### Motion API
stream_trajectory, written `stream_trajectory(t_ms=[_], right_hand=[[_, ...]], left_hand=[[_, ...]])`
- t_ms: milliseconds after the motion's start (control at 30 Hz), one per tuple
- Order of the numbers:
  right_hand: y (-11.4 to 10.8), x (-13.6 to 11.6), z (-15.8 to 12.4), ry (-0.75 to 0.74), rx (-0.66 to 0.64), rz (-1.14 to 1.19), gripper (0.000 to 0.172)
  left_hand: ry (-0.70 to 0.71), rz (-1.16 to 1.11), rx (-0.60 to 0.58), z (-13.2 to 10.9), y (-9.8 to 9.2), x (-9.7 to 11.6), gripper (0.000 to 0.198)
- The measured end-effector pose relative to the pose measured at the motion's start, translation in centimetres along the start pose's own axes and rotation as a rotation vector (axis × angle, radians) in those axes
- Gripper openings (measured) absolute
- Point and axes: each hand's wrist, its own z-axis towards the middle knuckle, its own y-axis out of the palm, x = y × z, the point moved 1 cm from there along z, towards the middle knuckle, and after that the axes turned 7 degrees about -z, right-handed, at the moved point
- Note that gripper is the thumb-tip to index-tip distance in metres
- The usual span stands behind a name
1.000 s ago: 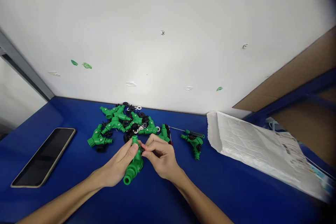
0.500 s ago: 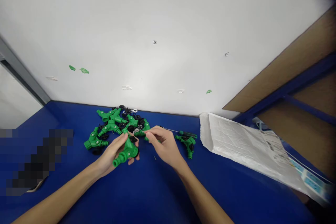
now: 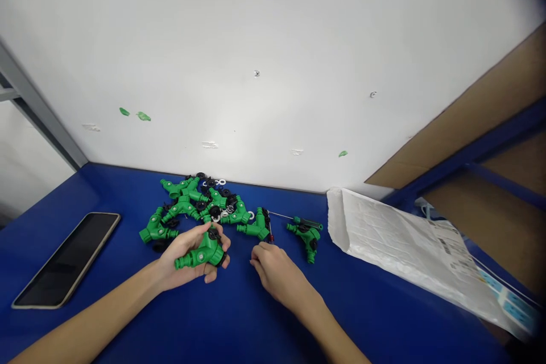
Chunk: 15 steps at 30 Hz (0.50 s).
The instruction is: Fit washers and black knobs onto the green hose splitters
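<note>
Lowered since the earlier frame, the right hand (image 3: 275,273) sits curled near three o'clock of the green connector (image 3: 207,252); I cannot tell its grip. The left hand (image 3: 181,245) clasps the green connector.

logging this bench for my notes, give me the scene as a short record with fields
left hand: holds a branched green fitting with black parts
right hand: fingers curled, low over the blue table; whether it holds anything is hidden
pile: more green fittings among black parts and white rings, beyond the left hand
screwdriver: beside a green fitting, right of the pile
phone: left side, dark screen up
white mailer: right side
</note>
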Motion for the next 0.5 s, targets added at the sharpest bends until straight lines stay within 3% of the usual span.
stream_trajectory(t_ms=[133, 267, 367, 500], right_hand=[[0.4, 0.4, 0.1, -0.077, 0.081, 0.048, 0.015], [0.5, 0.5, 0.2, -0.164, 0.242, 0.392, 0.014], [-0.5, 0.1, 0.5, -0.211, 0.347, 0.67, 0.011], [-2.6, -1.0, 1.1, -0.288, 0.474, 0.696, 0.018]], left_hand=[[0.015, 0.005, -0.022, -0.1, 0.0, 0.0, 0.023], [0.058, 0.053, -0.011, -0.1, 0.0, -0.3, 0.017], [0.077, 0.089, 0.012, 0.0, 0.2, -0.7, 0.019], [0.102, 0.124, 0.091, 0.1, 0.5, -1.0, 0.025]])
